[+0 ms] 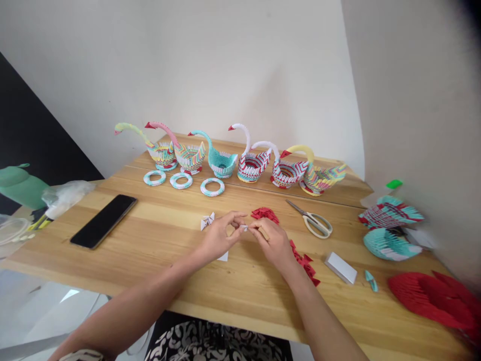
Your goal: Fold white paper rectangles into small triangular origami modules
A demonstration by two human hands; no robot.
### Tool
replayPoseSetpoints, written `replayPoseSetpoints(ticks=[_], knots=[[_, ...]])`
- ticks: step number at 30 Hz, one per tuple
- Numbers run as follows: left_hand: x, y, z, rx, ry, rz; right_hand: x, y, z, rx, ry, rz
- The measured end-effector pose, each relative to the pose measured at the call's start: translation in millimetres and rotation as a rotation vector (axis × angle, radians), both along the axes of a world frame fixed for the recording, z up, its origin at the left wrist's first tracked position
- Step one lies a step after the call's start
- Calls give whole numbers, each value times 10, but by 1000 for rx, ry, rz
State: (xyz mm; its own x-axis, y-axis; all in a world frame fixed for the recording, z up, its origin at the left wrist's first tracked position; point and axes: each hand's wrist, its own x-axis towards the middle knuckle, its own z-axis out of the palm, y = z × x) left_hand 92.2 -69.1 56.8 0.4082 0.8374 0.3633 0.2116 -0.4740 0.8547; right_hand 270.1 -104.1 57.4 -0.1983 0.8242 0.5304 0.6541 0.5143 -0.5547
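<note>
Between my two hands, over the middle of the table, is a small folded piece of white paper (pixel 244 228). My left hand (pixel 224 231) pinches its left side with thumb and forefinger. The fingertips of my right hand (pixel 269 238) close on its right side. Left of my left hand lie a few folded white paper pieces (pixel 207 221). A flat white paper slip (pixel 223 256) shows partly from under my left wrist. Red folded paper pieces (pixel 265 214) are heaped just beyond my right hand, and more red pieces (pixel 305 263) lie beside my right forearm.
Several paper swans (pixel 221 163) stand in a row at the back, with three paper rings (pixel 212 187) before them. Scissors (pixel 313 220) and a white block (pixel 340 267) lie right. Unfinished paper bodies (pixel 393 244) line the right edge. A phone (pixel 103 221) rests left.
</note>
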Motion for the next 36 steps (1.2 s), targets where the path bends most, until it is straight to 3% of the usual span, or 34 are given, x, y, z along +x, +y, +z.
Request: replayPoseSetpoints(ticks=[7,14,21,28,36], knots=[[17,-6,-49,-5,-37,22,-76,4,-69,-218,277,-90],[25,-32,-124,177,21,82,-107,39,-171,-391,520,-34],[57,-47,-124,97,-38,67,-162,-15,-129,-292,474,-122],[47,-31,-60,-139,-173,9,-141,-10,-45,-347,539,-23],[28,-43,-23,-114,-121,-11,-132,-3,-57,-351,537,-29]])
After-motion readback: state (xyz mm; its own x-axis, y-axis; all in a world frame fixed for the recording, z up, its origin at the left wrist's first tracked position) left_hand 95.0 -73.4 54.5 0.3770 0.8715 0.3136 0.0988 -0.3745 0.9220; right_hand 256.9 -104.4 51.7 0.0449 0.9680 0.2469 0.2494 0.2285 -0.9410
